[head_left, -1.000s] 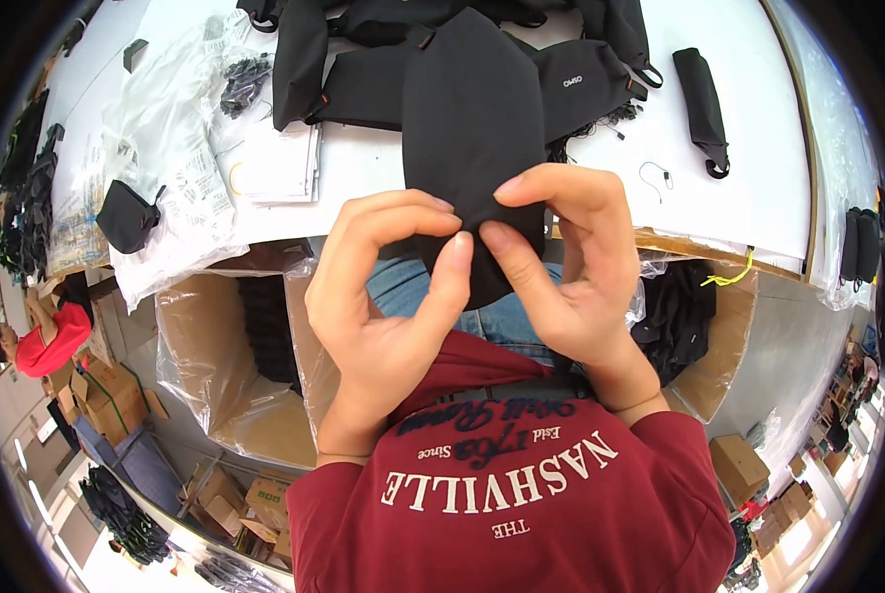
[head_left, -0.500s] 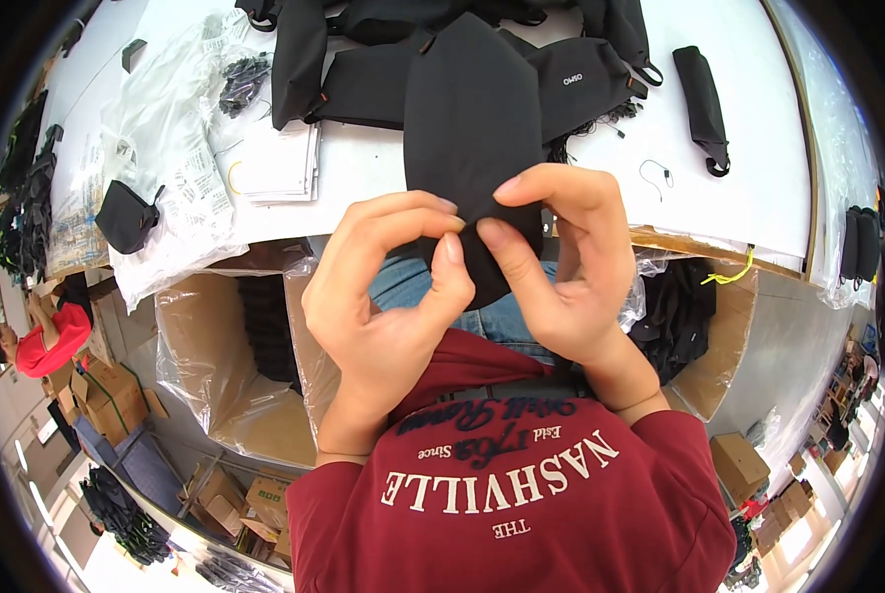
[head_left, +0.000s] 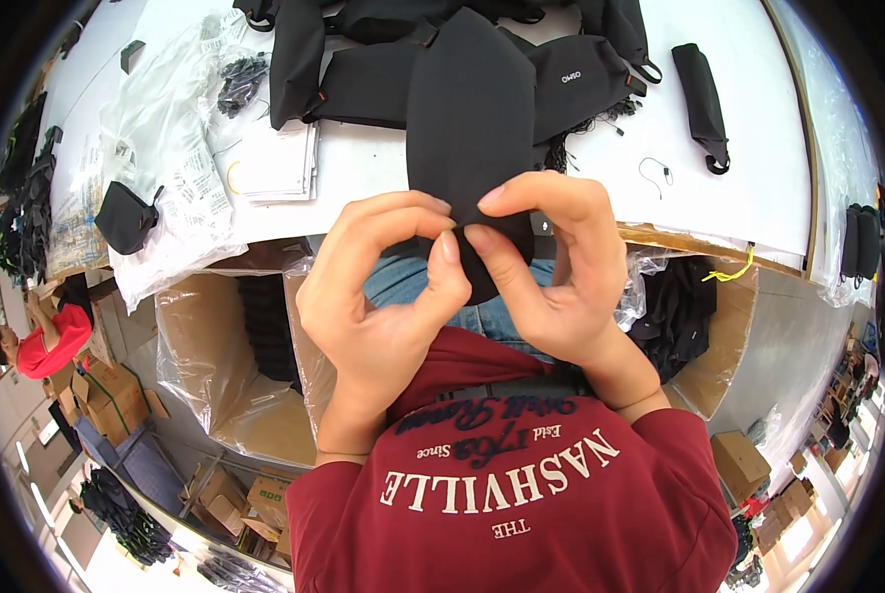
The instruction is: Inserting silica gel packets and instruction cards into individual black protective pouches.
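white and dark lettering (head_left: 502, 493) on maroon shirt (head_left: 581, 529); white letters (head_left: 571, 78) on black pouch (head_left: 583, 95).

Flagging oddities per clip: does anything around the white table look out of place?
A thin black cord lies alone on the white tabletop, apart from the tangled black cords, and a yellow-green strip stands out at the front edge, its colour unlike anything nearby. The held, tapered black fabric pouch looks undamaged.

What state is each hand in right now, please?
Left hand: closed, thumb and fingers pinching the black pouch.
Right hand: closed, pinching the same pouch.
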Action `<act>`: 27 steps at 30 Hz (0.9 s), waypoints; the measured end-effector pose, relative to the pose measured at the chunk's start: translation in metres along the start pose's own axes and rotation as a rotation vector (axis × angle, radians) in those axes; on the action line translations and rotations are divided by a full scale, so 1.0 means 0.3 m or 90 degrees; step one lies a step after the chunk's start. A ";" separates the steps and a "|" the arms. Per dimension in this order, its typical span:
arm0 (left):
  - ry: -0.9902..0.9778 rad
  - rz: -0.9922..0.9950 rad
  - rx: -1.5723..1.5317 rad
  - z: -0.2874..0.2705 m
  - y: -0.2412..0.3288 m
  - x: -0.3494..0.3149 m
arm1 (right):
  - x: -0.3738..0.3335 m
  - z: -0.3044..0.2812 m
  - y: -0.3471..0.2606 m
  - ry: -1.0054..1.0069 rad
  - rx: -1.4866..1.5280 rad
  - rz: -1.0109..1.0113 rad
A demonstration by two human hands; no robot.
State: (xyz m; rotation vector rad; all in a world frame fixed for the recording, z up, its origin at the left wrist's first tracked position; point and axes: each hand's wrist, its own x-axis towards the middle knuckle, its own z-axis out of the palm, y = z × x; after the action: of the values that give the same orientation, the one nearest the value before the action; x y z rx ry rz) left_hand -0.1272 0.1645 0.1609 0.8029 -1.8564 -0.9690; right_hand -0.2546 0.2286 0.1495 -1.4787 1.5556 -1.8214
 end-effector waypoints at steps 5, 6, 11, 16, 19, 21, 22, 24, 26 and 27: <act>-0.003 -0.010 -0.004 0.000 0.000 -0.004 | 0.004 -0.009 0.000 0.018 -0.004 0.014; -0.003 -0.017 -0.004 0.001 0.000 -0.003 | 0.004 -0.008 0.001 0.018 -0.004 0.015; -0.009 -0.037 -0.024 0.000 0.006 -0.003 | 0.001 -0.006 0.003 0.013 -0.002 0.011; -0.015 -0.042 -0.034 -0.003 -0.003 -0.002 | 0.004 -0.005 0.009 -0.003 -0.008 -0.033; -0.011 -0.044 -0.042 -0.003 -0.003 -0.003 | 0.000 -0.004 0.009 -0.007 -0.005 -0.032; -0.009 -0.038 -0.042 -0.004 -0.005 -0.003 | -0.003 -0.003 0.007 -0.006 0.001 -0.020; -0.010 -0.038 -0.042 -0.003 -0.005 -0.003 | -0.004 -0.002 0.007 -0.002 0.011 -0.010; -0.003 -0.030 -0.046 -0.001 -0.005 -0.004 | -0.007 -0.002 0.007 0.001 0.021 0.001; -0.002 -0.028 -0.045 0.000 -0.004 -0.004 | -0.011 -0.001 0.008 0.011 0.028 0.019; -0.001 -0.025 -0.045 0.000 -0.003 -0.004 | -0.012 -0.001 0.009 0.011 0.028 0.019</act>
State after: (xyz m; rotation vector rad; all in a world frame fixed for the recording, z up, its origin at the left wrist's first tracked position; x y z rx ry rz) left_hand -0.1266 0.1652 0.1597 0.7996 -1.8032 -1.0539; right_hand -0.2544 0.2306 0.1456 -1.4161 1.5273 -1.8437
